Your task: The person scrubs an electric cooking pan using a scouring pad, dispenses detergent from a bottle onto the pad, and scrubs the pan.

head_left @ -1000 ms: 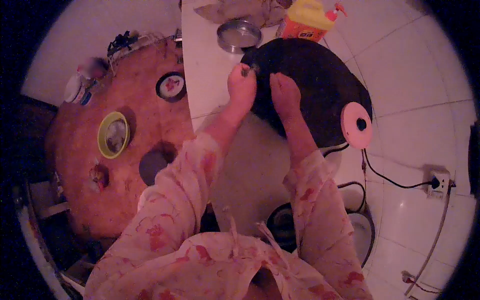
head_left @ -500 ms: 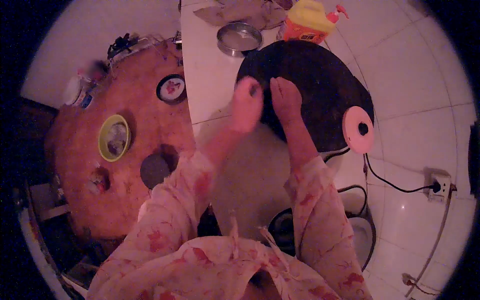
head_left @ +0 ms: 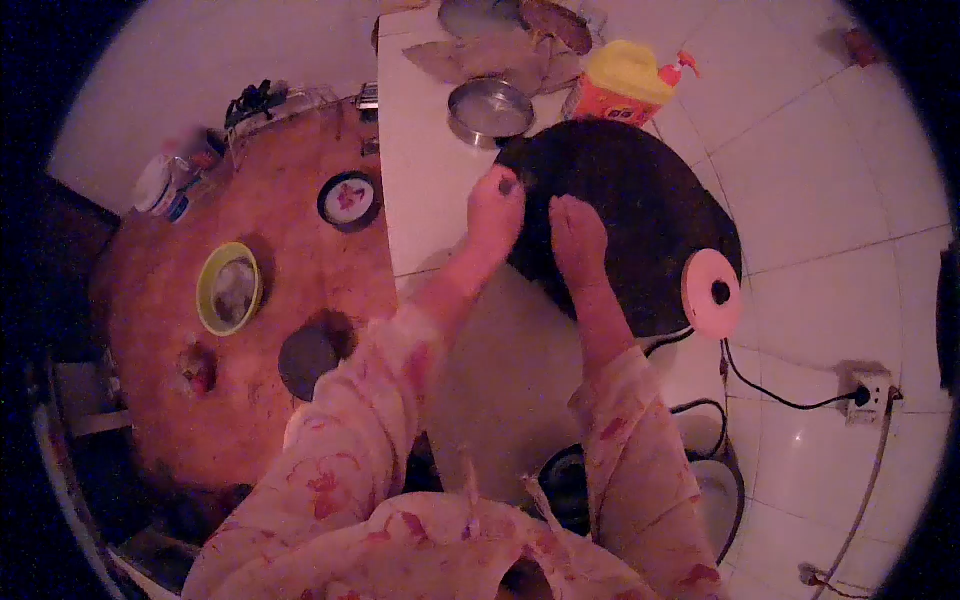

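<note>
The broad, rounded black thing (head_left: 655,215) sits on the white tiled tabletop (head_left: 420,160), with the left hand (head_left: 497,212) at its left rim and the right hand (head_left: 578,235) just beside. A strip of tile separates the left hand from the tabletop's left edge; a round, shallow metal pan (head_left: 491,109) stands just beyond. Both hands look curled, but I can't tell whether either grips anything; a dark spot at the left fingers is unclear.

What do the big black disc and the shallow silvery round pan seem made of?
Big black disc: possibly coated metal, matte, given its even dark surface, though dim light leaves this open.
Shallow silvery round pan: likely bare, shiny metal, given bright glints along its rim.
</note>
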`<state>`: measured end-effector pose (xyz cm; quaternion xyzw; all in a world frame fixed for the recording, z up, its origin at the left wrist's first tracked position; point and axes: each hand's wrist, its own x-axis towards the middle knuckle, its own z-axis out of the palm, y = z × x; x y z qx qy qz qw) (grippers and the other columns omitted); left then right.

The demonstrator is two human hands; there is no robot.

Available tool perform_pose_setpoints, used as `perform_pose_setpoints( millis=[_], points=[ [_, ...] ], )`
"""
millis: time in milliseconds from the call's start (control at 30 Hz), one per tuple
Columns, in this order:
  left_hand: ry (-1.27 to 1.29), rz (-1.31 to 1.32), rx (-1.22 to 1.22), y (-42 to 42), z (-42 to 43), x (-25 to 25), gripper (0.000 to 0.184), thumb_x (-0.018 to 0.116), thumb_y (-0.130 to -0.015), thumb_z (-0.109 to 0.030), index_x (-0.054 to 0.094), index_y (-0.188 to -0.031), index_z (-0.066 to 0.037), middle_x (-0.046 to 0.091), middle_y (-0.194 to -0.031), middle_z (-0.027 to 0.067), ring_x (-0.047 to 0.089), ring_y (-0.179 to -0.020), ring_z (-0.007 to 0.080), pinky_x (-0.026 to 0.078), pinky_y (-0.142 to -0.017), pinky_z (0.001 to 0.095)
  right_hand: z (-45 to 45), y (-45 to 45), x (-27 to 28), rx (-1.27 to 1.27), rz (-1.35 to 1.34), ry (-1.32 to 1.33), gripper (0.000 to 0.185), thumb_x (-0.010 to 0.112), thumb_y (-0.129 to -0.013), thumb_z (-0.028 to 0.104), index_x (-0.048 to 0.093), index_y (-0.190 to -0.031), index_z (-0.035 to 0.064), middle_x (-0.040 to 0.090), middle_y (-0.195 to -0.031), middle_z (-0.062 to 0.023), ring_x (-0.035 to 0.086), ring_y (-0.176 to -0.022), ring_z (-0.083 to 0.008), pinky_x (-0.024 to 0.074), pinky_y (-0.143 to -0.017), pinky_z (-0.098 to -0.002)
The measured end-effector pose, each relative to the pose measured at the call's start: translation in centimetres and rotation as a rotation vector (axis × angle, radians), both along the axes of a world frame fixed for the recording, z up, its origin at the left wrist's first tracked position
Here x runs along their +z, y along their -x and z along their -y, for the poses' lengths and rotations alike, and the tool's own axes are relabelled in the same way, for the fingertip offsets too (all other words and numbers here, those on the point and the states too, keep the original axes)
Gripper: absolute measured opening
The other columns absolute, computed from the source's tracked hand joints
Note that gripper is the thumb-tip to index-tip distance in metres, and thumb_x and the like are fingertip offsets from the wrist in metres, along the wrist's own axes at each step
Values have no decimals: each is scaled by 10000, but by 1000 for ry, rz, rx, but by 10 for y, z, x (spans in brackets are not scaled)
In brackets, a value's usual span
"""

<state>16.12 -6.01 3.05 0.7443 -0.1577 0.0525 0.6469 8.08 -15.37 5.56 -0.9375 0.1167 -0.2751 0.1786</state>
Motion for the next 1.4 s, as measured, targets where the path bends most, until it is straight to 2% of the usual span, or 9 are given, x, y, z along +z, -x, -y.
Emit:
perform_pose_setpoints(
  millis=[167, 267, 433, 733, 900, 1000, 1133, 1267, 1400],
  points=[
    [47, -87, -29, 42, -13, -10, 86, 565, -698, -30, 537, -776, -5, 557, -704, 149, 535, -657, 267, 423, -632, 330, 1, 3, -2, 25, -35, -80, 247, 440, -849, 218, 497, -724, 12, 519, -739, -176, 488, -731, -359, 380, -630, -419],
    [-41, 82, 55, 10, -1, -11, 96, 571, -694, -57, 552, -776, -9, 572, -735, 162, 546, -686, 292, 432, -649, 337, 2, 1, -4, 35, 10, -70, 251, 437, -851, 216, 490, -716, 12, 517, -735, -177, 487, -731, -359, 381, -638, -422],
    [-174, 15, -54, -52, 18, -7, 105, 545, -719, -105, 551, -791, -28, 577, -763, 175, 553, -740, 341, 438, -671, 375, 2, 1, 1, 23, -34, -6, 274, 422, -851, 237, 492, -694, 23, 525, -720, -173, 500, -712, -358, 390, -633, -443],
    [-55, 19, -33, 49, -32, -8, 89, 525, -725, -71, 505, -788, -12, 541, -768, 182, 530, -753, 358, 421, -660, 406, -18, 35, 4, 42, -42, -65, 226, 473, -821, 215, 514, -689, 36, 524, -692, -160, 506, -674, -342, 401, -616, -443],
    [-158, -43, 48, -1, -8, -3, 114, 538, -712, -96, 531, -791, -15, 566, -774, 185, 539, -749, 367, 425, -662, 410, -16, 39, 6, 79, -131, -93, 217, 476, -818, 204, 525, -694, 32, 525, -689, -156, 504, -661, -338, 398, -605, -433],
    [-202, -1, -21, -33, 5, -8, 128, 540, -719, -118, 542, -802, -21, 573, -771, 185, 543, -750, 369, 427, -661, 414, -18, 36, -1, 86, 59, -124, 188, 497, -815, 135, 482, -681, 5, 483, -665, -161, 475, -642, -321, 377, -575, -371],
    [-190, 111, -12, 6, -19, -7, 129, 548, -732, -127, 539, -803, -20, 573, -755, 183, 544, -745, 367, 429, -645, 405, -19, 35, 3, 81, 38, -96, 247, 475, -814, 207, 490, -640, 32, 511, -652, -151, 502, -657, -339, 394, -596, -434],
    [-114, -108, -110, 60, -40, -3, 129, 557, -725, -112, 541, -809, -15, 571, -756, 189, 549, -724, 362, 427, -638, 385, -21, 35, 4, 61, 15, -80, 250, 472, -815, 207, 486, -636, 34, 512, -661, -155, 502, -656, -339, 393, -597, -434],
    [-166, -18, 70, 23, -23, -1, 124, 555, -708, -113, 559, -780, -12, 579, -739, 188, 565, -704, 335, 431, -647, 371, -20, 37, 4, 71, 26, -76, 254, 474, -814, 211, 487, -631, 36, 512, -654, -157, 503, -651, -339, 393, -595, -440]
  ],
)
